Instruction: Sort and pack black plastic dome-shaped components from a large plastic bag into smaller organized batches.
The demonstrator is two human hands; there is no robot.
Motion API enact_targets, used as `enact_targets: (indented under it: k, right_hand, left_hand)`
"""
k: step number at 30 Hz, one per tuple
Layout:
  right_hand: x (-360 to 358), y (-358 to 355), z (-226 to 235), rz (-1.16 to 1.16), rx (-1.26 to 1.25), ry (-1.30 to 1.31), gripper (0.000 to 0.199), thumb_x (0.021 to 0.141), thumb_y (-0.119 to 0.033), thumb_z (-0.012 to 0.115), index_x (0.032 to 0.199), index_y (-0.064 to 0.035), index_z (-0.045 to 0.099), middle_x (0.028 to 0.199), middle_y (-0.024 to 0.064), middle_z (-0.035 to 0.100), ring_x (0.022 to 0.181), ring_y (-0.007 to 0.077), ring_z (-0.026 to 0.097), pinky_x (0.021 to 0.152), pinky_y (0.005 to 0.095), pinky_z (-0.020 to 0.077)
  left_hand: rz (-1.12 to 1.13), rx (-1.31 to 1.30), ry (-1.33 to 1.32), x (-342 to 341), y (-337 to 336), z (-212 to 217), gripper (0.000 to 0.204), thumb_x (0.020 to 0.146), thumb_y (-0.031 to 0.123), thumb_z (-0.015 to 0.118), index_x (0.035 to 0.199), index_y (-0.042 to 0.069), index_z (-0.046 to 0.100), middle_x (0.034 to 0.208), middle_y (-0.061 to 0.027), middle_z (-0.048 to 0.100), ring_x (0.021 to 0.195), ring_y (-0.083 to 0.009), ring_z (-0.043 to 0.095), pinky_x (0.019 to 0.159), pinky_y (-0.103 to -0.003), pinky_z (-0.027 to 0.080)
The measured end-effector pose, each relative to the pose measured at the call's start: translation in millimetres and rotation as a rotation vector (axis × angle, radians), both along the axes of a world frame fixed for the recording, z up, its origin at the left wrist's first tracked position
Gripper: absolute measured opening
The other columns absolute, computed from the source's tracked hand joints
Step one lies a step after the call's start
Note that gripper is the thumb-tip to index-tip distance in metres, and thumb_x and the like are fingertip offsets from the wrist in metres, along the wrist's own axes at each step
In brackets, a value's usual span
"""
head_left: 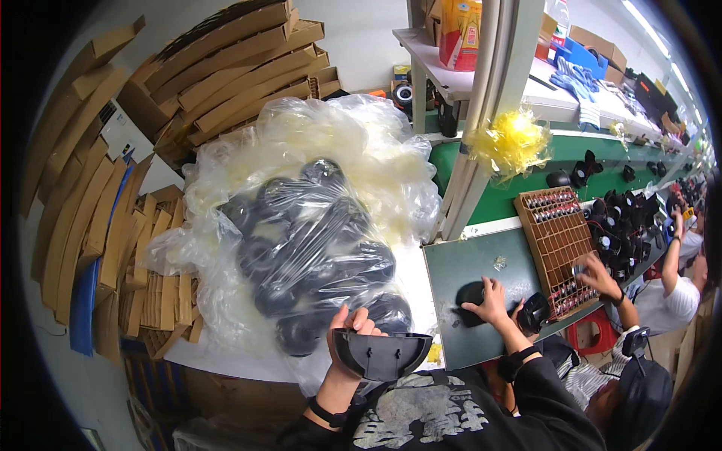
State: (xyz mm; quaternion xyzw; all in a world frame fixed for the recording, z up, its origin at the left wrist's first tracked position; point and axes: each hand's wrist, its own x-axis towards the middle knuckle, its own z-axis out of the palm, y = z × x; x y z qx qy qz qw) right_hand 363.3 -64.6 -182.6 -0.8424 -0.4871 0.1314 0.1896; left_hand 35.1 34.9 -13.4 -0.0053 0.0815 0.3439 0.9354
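My left hand is closed round the rim of a black half-dome plastic shell, held up in front of my chest. Small posts show on the shell's face. Over the dark green work mat, my right hand grips the edge of a black rounded part lying there; the fingers partly hide it. Left of the mat, a heap of black domed parts sits under clear plastic film.
A co-worker's hand holds a black part close to my right hand; their other hand is over a gridded box of small metal pieces. Cardboard dividers stack up at the left. A post with yellow film rises beyond the mat.
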Motion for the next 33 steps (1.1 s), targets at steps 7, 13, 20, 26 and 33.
enact_targets:
  k: [7, 13, 20, 26, 33]
  right_hand:
    - [-73.9, 43.9, 182.2, 0.818, 0.261, 0.956, 0.056, 0.075, -0.020, 0.077, 0.123, -0.0011, 0.054, 0.119, 0.0127, 0.059, 0.107, 0.0207, 0.058, 0.090, 0.0325, 0.0457]
    - [-101.0, 36.5, 239.0, 0.802, 0.585, 0.577, 0.005, 0.079, -0.005, 0.071, 0.081, -0.0030, 0.067, 0.080, 0.0067, 0.067, 0.074, 0.0190, 0.063, 0.065, 0.0280, 0.0488]
    - [-19.0, 61.8, 313.4, 0.172, 1.162, 0.326, 0.008, 0.091, -0.003, 0.055, 0.083, -0.0004, 0.054, 0.078, 0.0041, 0.055, 0.069, 0.0093, 0.050, 0.063, 0.0239, 0.0414]
    - [77.4, 135.6, 295.7, -0.062, 1.050, -0.103, 0.035, 0.078, -0.029, 0.075, 0.099, -0.0065, 0.058, 0.114, 0.0080, 0.053, 0.104, 0.0212, 0.051, 0.082, 0.0329, 0.0415]
    - [11.7, 127.9, 307.1, -0.098, 1.246, -0.355, 0.074, 0.074, -0.026, 0.078, 0.131, -0.0005, 0.037, 0.128, 0.0149, 0.041, 0.115, 0.0270, 0.043, 0.093, 0.0384, 0.0381]
  left_hand:
    - [-0.087, -0.142, -0.176, -9.1, 9.2, -20.3, 0.042, 0.098, 0.042, 0.033, 0.073, 0.010, 0.045, 0.057, -0.0005, 0.045, 0.057, -0.0128, 0.042, 0.058, -0.031, 0.039]
    - [0.055, 0.034, -0.158, -17.9, 15.2, 8.7, 0.043, 0.097, 0.045, 0.032, 0.072, 0.013, 0.045, 0.057, 0.0015, 0.047, 0.053, -0.0137, 0.044, 0.060, -0.031, 0.040]
    - [0.549, 0.136, 0.230, -120.0, 33.2, 18.0, 0.039, 0.094, 0.046, 0.037, 0.079, 0.014, 0.052, 0.069, -0.0021, 0.054, 0.064, -0.0164, 0.051, 0.071, -0.036, 0.042]
    - [0.907, -0.156, 0.761, -129.1, 24.8, 7.4, 0.033, 0.092, 0.040, 0.044, 0.080, 0.011, 0.056, 0.073, -0.0051, 0.058, 0.067, -0.0176, 0.054, 0.066, -0.038, 0.044]
    - [0.331, 0.130, 0.528, -110.7, 0.0, -8.9, 0.038, 0.095, 0.035, 0.043, 0.065, 0.012, 0.044, 0.054, 0.0007, 0.042, 0.049, -0.0114, 0.037, 0.051, -0.028, 0.036]
